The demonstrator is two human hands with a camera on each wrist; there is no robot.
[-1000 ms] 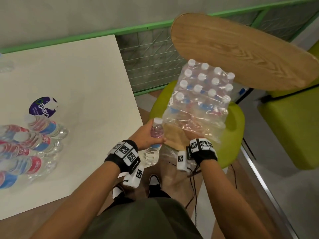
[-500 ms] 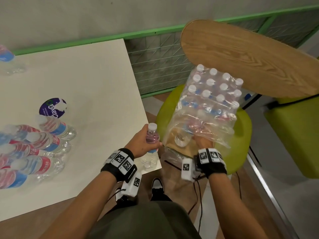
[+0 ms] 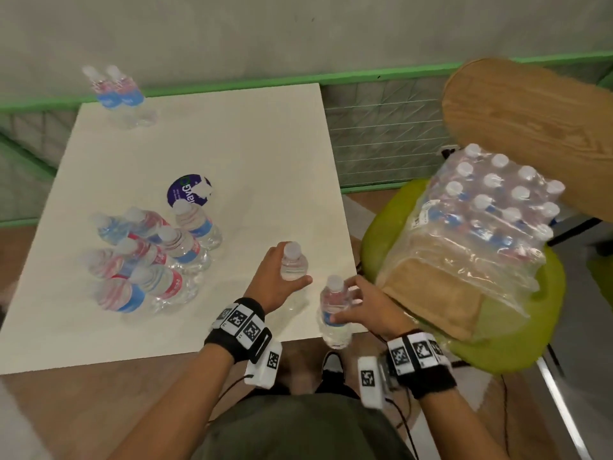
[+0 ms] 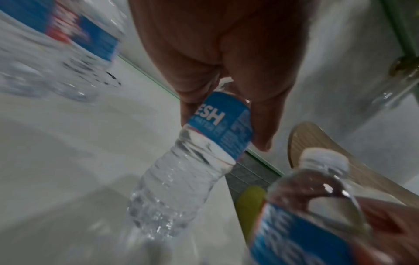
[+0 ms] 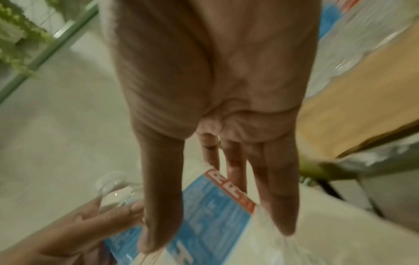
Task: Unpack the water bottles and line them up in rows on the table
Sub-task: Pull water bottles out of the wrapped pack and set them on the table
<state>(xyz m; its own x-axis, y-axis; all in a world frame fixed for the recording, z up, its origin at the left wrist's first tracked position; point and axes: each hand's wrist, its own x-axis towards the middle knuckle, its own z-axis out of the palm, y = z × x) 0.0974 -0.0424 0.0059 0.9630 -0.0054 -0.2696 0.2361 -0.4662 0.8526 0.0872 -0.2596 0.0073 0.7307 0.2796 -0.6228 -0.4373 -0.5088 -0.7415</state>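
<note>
Grey wall [image 3: 232,34] behind, green rail [image 3: 232,84] along it, white table [image 3: 205,144] in front of me.

Far left corner: two bottles [image 3: 114,89] standing upright, touching each other, well apart from everything else.

Left-centre: a cluster of bottles [image 3: 149,257], roughly eight; blur makes the count unsure. They look bunched and staggered, not clean rows. A round purple sticker [image 3: 187,194] sits just behind the cluster.

My left hand [image 3: 270,283] is wrapped around one bottle [image 3: 293,265], fingers and thumb curled round its label, over the table near the right edge. Can't tell if its base has touched down.

My right hand [image 3: 368,310] grips a second bottle [image 3: 333,310] around the middle, at the table's near right corner, base hanging past the edge, not yet over the table.

Right: the shrink-wrapped pack [image 3: 481,227] on a green chair [image 3: 530,343], wooden backrest [image 3: 530,127] behind it. Near end of the wrap is open and slack, cardboard tray [image 3: 431,293] showing bare there. At least a dozen caps are visible under the plastic.

Status, my read: under halfway. About ten are out, two in hand, most of the pack is left. The cluster will need straightening into rows.
</note>
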